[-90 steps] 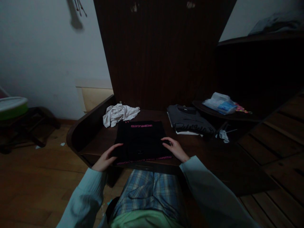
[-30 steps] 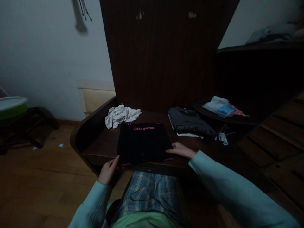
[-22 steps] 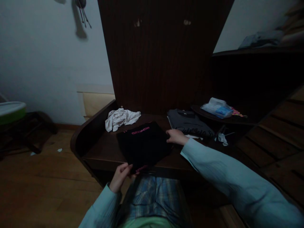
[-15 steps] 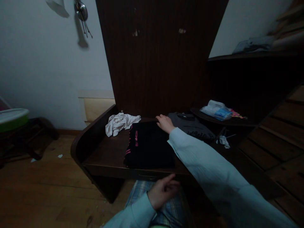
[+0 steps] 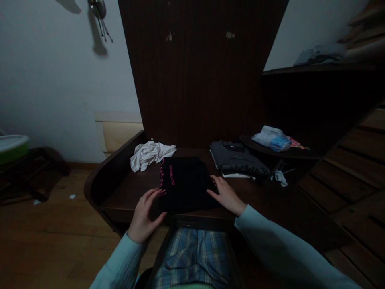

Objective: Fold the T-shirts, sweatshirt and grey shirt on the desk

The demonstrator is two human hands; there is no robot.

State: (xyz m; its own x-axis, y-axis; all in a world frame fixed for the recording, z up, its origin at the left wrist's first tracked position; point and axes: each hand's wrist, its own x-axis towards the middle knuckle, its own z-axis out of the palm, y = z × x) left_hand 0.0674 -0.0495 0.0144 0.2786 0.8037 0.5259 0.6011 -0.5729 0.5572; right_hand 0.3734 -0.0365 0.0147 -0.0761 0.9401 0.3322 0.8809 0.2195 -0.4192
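A folded black shirt [image 5: 188, 186] with pink lettering lies flat on the dark wooden bench [image 5: 124, 194]. At its left edge is my left hand [image 5: 146, 214], fingers stretched to the cloth and thumb spread apart near the front corner. My right hand [image 5: 225, 196] touches the right edge, with its thumb over the cloth and its fingers apart from the thumb; some fingertips are hard to see against the black. Right of the shirt rests a stack of folded clothes [image 5: 240, 158], dark grey on top and white below. A crumpled white cloth [image 5: 152, 154] lies behind on the left.
The bench has a raised curved left side [image 5: 116, 164] and a tall dark back panel [image 5: 198, 88]. On a small shelf at right sits a blue and white plastic packet [image 5: 272, 139]. A green tub [image 5: 13, 149] stands on a stool at far left.
My right hand has come back toward me from the shirt's far right corner to its right edge. My left hand has moved from above my lap up to the left edge. The shirt's right side looks drawn in.
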